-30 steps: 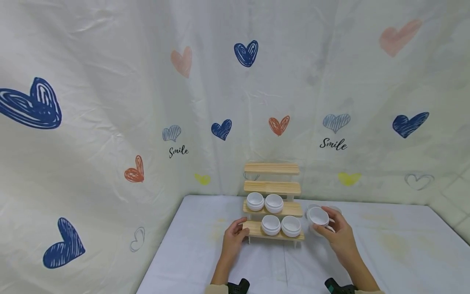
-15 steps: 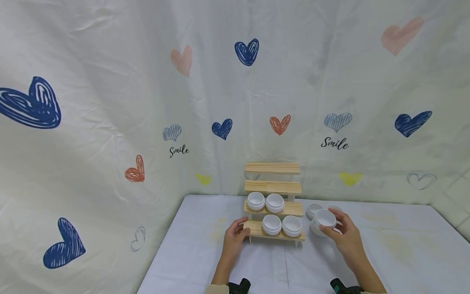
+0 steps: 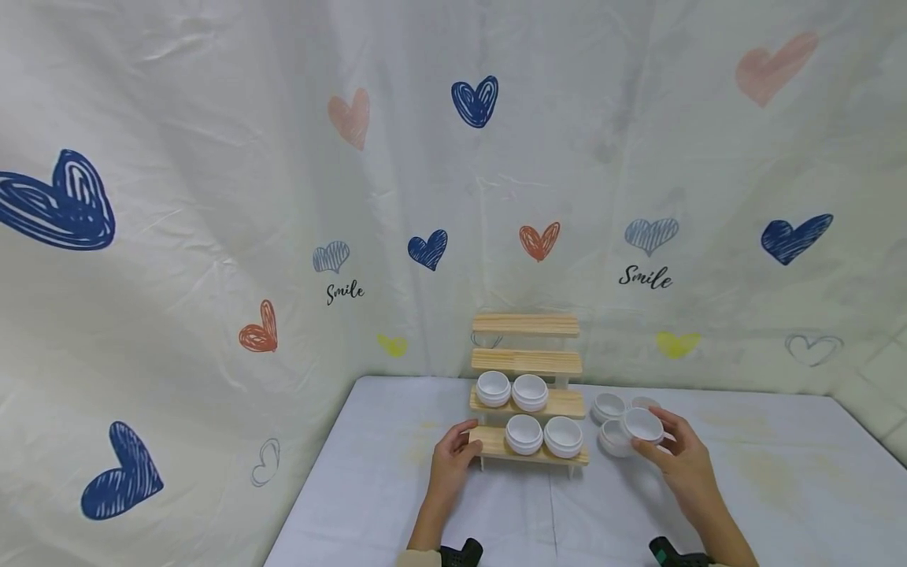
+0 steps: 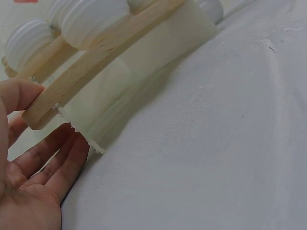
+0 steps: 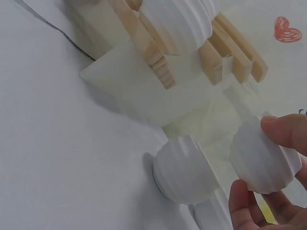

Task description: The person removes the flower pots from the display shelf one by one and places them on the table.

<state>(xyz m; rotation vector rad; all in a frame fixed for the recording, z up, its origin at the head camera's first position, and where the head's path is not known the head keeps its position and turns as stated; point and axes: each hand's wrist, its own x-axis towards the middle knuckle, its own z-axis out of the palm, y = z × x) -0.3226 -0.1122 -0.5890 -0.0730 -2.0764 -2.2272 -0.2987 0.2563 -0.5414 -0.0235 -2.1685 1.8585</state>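
A tiered wooden display stand (image 3: pixel 524 362) holds small white ribbed bowls: two on the lowest step (image 3: pixel 492 441), two on the second step. My left hand (image 3: pixel 451 461) holds the left end of the lowest step; in the left wrist view its fingers (image 4: pixel 60 163) lie by the clear leg below the wood. My right hand (image 3: pixel 682 461) pinches a white bowl (image 3: pixel 643 425) between thumb and fingers, opening upward. In the right wrist view this bowl (image 5: pixel 264 155) is close beside another bowl (image 5: pixel 184 170) on the table.
Three more bowls, one of them a front bowl (image 3: pixel 615 439), stand on the white-covered table (image 3: pixel 765 465) right of the stand. The stand's two upper steps carry no bowls. A white curtain (image 3: pixel 581 142) with printed hearts hangs behind.
My right hand has moved right, away from the stand, with the bowl in its grip, uncovering more of the bowls on the table. The left hand stays at the step's end.
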